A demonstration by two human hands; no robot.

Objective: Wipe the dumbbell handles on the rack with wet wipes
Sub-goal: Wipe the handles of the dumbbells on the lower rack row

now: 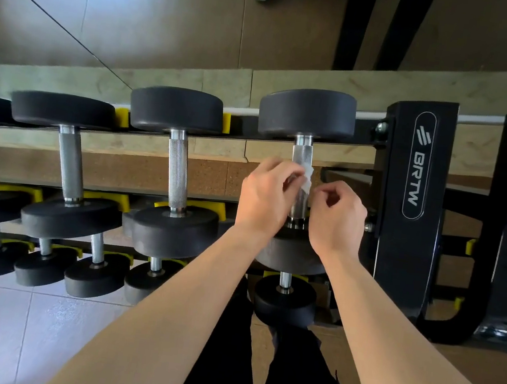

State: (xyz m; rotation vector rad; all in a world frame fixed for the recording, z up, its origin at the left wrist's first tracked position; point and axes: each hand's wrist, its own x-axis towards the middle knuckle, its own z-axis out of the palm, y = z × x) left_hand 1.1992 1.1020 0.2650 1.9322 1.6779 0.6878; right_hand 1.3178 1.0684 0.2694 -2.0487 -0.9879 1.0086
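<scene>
Pinching a crumpled white wipe [307, 179], the left hand [265, 200] presses it on the knurled steel handle [303, 156] of the rightmost round-headed dumbbell [307, 115] on the black rack [403, 269]. The right hand [337, 217] curls beside the handle; its grip cannot be told.

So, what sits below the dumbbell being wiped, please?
A smaller dumbbell, one row down; its near head and handle stub show, the upper dumbbell covers the rest.
</scene>
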